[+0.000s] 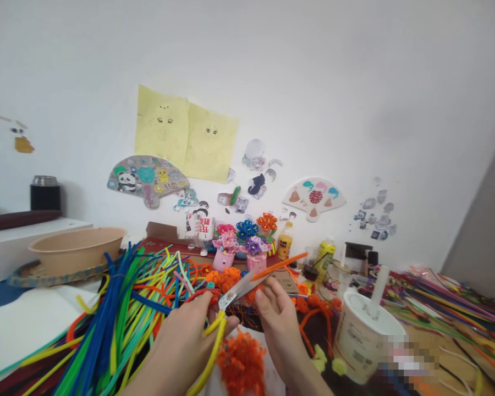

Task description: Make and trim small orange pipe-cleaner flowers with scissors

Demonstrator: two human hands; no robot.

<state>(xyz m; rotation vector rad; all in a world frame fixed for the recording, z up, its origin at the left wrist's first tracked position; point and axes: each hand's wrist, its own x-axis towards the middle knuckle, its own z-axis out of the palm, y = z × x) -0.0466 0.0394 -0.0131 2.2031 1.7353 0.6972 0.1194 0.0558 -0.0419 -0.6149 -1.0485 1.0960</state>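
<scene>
My left hand (185, 330) is closed around a pair of scissors (230, 296) with a yellow handle loop; part of the grip is hidden by the fingers. The blades point up and right, toward an orange pipe cleaner (281, 266). My right hand (278, 322) pinches that pipe cleaner near its lower end, which lies by the blades. Whether the blades touch it I cannot tell. Below both hands lies a heap of orange fuzzy clippings (243, 363) on white paper. Orange fuzzy flowers (225, 278) sit just behind the scissors.
Bundled pipe cleaners (103, 324) in many colours spread at left, before a tan bowl (76, 247). Finished flower pots (224, 258) and a juice bottle (285, 242) stand at the back. A white lidded cup (361, 335) with a straw stands at right, near more pipe cleaners (454, 308).
</scene>
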